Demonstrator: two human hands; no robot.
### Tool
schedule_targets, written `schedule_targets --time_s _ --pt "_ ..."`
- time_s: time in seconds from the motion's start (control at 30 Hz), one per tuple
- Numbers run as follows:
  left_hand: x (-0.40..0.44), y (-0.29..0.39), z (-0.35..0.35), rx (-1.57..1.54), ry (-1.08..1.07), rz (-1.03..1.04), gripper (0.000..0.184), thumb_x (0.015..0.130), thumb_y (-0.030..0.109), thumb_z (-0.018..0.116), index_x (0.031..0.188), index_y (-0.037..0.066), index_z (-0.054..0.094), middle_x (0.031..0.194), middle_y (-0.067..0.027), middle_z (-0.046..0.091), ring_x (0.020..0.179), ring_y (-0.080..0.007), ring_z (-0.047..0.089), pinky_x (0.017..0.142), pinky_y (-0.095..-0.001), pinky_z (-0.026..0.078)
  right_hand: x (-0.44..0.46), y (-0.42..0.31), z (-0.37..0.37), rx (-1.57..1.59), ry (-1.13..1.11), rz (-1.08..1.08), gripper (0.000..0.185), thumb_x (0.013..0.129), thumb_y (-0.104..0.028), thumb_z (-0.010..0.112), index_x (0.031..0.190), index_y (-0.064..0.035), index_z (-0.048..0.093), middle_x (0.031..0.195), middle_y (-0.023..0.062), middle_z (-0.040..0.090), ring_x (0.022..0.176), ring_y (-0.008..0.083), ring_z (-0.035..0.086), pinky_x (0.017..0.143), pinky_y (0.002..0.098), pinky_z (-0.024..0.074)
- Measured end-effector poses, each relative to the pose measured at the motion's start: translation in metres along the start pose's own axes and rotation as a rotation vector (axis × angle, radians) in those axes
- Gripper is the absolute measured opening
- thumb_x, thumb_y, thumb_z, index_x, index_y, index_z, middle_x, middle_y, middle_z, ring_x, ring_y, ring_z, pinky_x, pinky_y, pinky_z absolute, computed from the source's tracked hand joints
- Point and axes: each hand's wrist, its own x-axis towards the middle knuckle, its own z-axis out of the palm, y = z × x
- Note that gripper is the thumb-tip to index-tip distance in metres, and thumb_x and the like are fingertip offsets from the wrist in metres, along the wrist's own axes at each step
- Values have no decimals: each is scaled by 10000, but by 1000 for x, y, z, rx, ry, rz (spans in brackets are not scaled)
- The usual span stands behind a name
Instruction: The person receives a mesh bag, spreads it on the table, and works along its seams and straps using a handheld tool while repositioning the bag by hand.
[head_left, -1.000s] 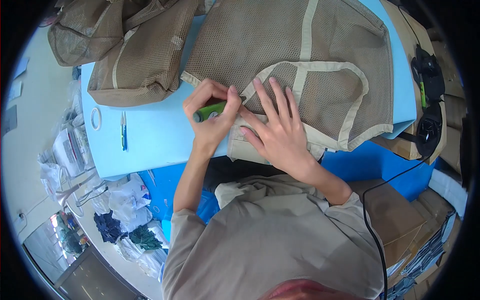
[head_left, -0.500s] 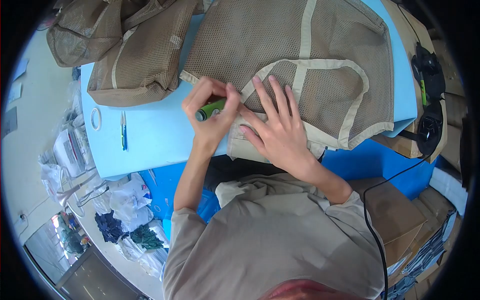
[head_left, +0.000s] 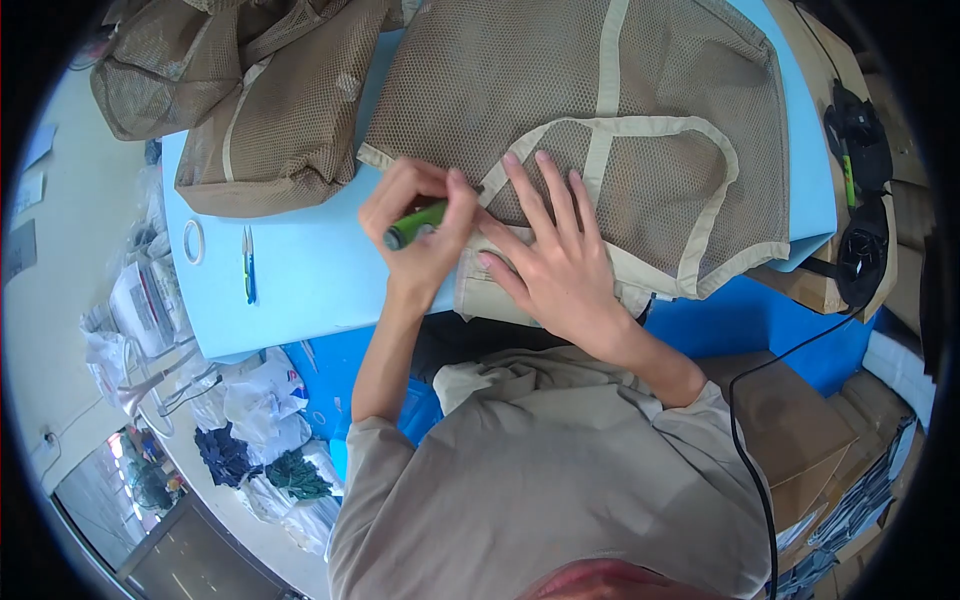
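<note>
My left hand (head_left: pixel 420 230) is closed around a thick green marker (head_left: pixel 418 224). Its blunt dark end points down-left, and its tip is mostly hidden by my fingers near the strap's edge. To the right, my right hand (head_left: pixel 562 260) lies palm down with fingers spread, pressing on a brown mesh bag (head_left: pixel 670 80). The bag has cream tape trim and a curved cream strap (head_left: pixel 722 190). Below my right hand, a cream fabric edge (head_left: pixel 490 292) folds over the front of the table.
A second brown mesh bag (head_left: pixel 290 130) sits at the upper left. On the light blue table (head_left: pixel 310 270) lie a white tape roll (head_left: pixel 194 242) and thread snips (head_left: pixel 249 268). Cardboard boxes (head_left: pixel 790 430) stand at right, and a black cable (head_left: pixel 735 420) hangs down.
My left hand has shifted slightly left, and the marker's blunt end has tipped a little down-left. My right hand stays in place on the bag.
</note>
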Motion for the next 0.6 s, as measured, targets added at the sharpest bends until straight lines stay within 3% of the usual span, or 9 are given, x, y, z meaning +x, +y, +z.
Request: schedule_targets --time_s 0.07,0.2,0.27,0.37,0.5,0.6 --pt "-3 5 1 -21 -79 -98 222 844 -73 770 690 -30 617 720 -79 663 617 -142 610 564 -278 460 -1 0 -1 19 -11 9 454 992 -409 697 1413 -243 724 1711 206 366 1556 472 353 1234 640 332" --pt "-1 1 0 5 -4 -39 216 846 -62 775 702 -28 618 726 -70 665 625 -135 601 573 -277 457 0 1 -2 14 -13 4 456 991 -406 699 1416 -244 722 1708 206 369 1555 471 355 1233 640 334" --pt "-4 1 0 -40 -98 -133 224 853 -52 779 707 -22 612 733 -73 669 638 -125 598 585 -278 456 -1 0 -2 12 -33 7 457 993 -403 697 1421 -244 720 1706 206 370 1553 471 356 1232 640 335" --pt "-3 -4 -1 -24 -16 -158 242 859 -43 783 704 -17 598 734 -73 668 649 -123 595 594 -284 456 1 0 -1 27 6 6 438 993 -403 699 1397 -236 734 1703 207 376 1554 468 357 1229 642 338" --pt "-5 -2 2 -52 -94 -148 274 882 -16 788 694 -11 590 742 -69 676 637 -114 600 587 -267 458 0 -1 0 29 10 11 412 994 -409 698 1359 -226 757 1701 205 381 1552 467 362 1226 640 344" --pt "-2 -2 2 -135 -21 -252 278 893 29 826 714 -13 618 738 -56 688 628 -92 607 578 -240 458 0 0 0 26 17 9 414 992 -414 699 1356 -226 759 1700 203 387 1550 465 366 1225 639 346"
